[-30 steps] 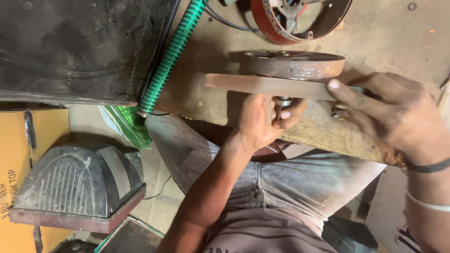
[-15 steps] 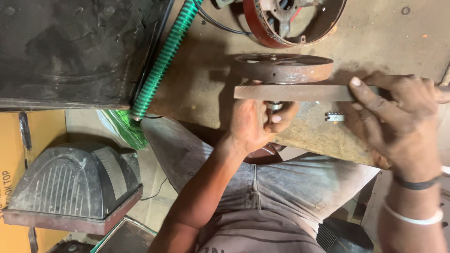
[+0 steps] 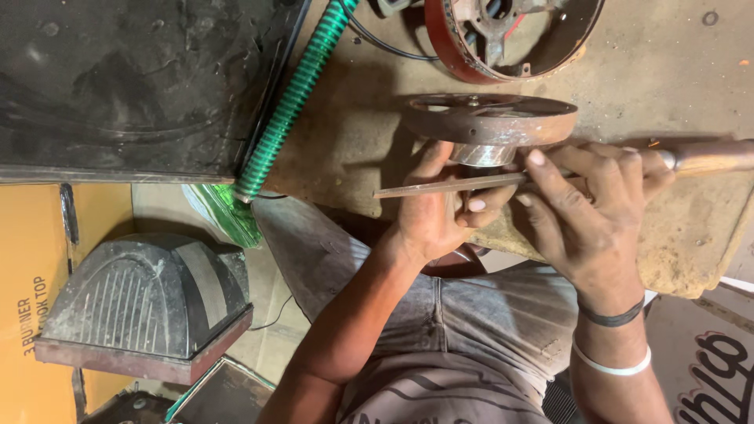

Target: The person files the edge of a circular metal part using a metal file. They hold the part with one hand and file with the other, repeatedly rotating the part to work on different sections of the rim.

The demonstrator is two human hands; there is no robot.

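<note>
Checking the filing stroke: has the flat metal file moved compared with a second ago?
Yes. The flat metal file now shows its thin edge and sits lower, below the shiny hub of the rusty round wheel, not flat against the wheel's rim as before.

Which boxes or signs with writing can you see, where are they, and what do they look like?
Cardboard box: far left edge, beside the dark grey cover; flat orange-yellow side with dark printed letters.
Printed board: bottom right corner, past the right hand; brownish surface with big dark curly letters, partly cut off.

File (image 3: 452, 187) now edge-on, wooden handle (image 3: 707, 157) visible
</note>
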